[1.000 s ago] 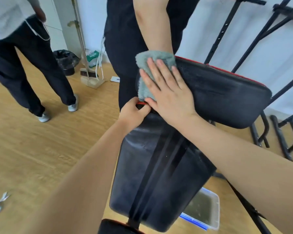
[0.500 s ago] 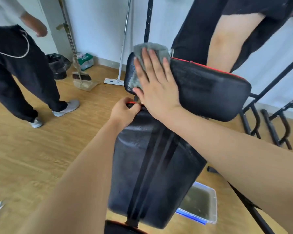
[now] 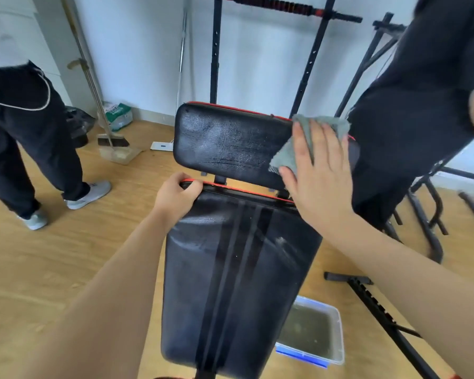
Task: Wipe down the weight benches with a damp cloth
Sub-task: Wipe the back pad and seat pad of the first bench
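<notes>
A black padded weight bench with red piping fills the middle: a long pad (image 3: 238, 274) and, beyond it, a raised upper pad (image 3: 225, 140) that shines wet on its left part. My right hand (image 3: 319, 173) lies flat, fingers spread, pressing a grey-green cloth (image 3: 304, 140) against the right end of the upper pad. My left hand (image 3: 175, 196) grips the top left corner of the long pad at the red edge.
A clear tub of murky water (image 3: 311, 332) sits on the wood floor right of the bench. One person in black (image 3: 411, 105) stands close at the right, another (image 3: 25, 138) at the left. Black rack frames (image 3: 260, 50), broom and dustpan (image 3: 112, 143) line the wall.
My right hand slid the cloth from the left end of the upper pad to its right end. The person behind the bench moved off to the right. My left hand kept its grip.
</notes>
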